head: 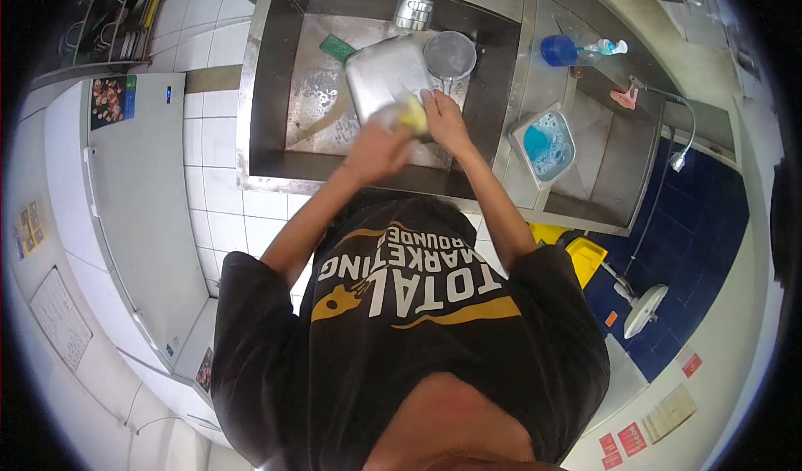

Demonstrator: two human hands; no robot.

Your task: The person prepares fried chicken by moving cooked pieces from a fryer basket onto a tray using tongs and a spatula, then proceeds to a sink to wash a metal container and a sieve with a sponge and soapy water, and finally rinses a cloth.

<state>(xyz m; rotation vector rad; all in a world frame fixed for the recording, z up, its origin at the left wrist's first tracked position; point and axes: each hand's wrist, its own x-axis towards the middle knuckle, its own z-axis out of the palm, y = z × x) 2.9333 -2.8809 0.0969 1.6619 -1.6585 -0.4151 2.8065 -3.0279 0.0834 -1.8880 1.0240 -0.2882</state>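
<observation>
A rectangular stainless steel pan (383,73) is tilted in the deep steel sink (245,126), below the chrome faucet head (413,10). My left hand (382,145), blurred, has its fingers around a yellow sponge (413,114) against the near part of the pan. My right hand (446,120) grips the pan's right near edge, with the thumb on top. A green scouring pad (337,48) lies on the sink floor left of the pan. Just right of the pan is a round mesh strainer (450,56), its handle pointing towards me.
On the counter at right stand a steel container of sudsy water (531,169) with a blue thing in it and a pump bottle of blue liquid (559,51). Beyond are a second basin (592,145) and a hose sprayer (678,160). A white refrigerator (141,189) stands left.
</observation>
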